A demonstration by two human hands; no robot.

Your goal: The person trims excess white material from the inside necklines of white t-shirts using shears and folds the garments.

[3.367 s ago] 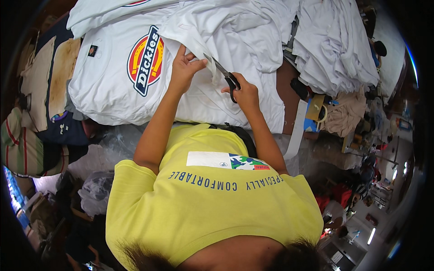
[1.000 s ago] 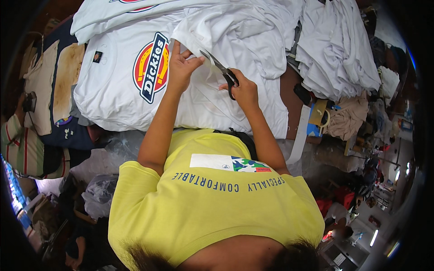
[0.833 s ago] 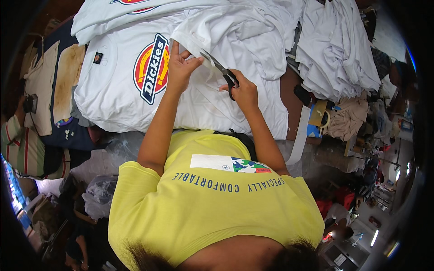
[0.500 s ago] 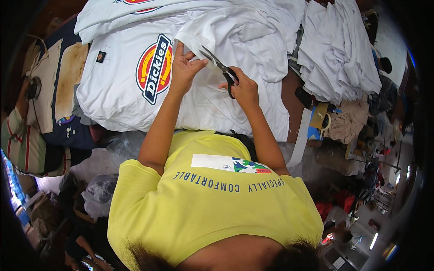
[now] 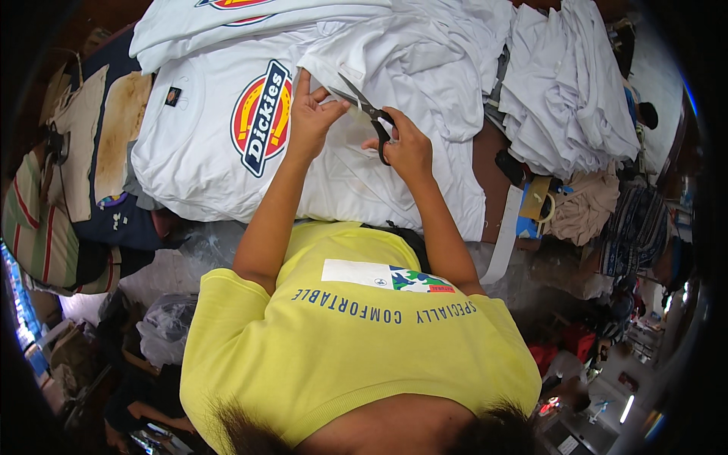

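Note:
My right hand point(image 5: 409, 148) grips black-handled scissors point(image 5: 367, 108) by the finger loops. Their blades are parted and point up and left, toward my left hand point(image 5: 311, 117). With thumb and fingers closed, my left hand pinches the edge of a crumpled white T-shirt point(image 5: 413, 64) near the blade tips. Any thread between the blades is too small to make out. Beneath and to the left lies another white T-shirt point(image 5: 189, 144), flat, with a red, yellow and blue print on its chest.
More folded white shirts point(image 5: 280, 30) lie at the far side, and a white garment pile point(image 5: 561, 98) stands at right. A tape roll point(image 5: 544, 208) and beige cloth point(image 5: 584, 208) sit beyond the table edge. At left, a person in a striped shirt point(image 5: 45, 220) stands by a stained ironing pad point(image 5: 121, 129).
The scissors have shifted slightly left and their blades look a little wider apart. My left hand keeps its pinch. At right, a person in dark patterned clothing has come more into view.

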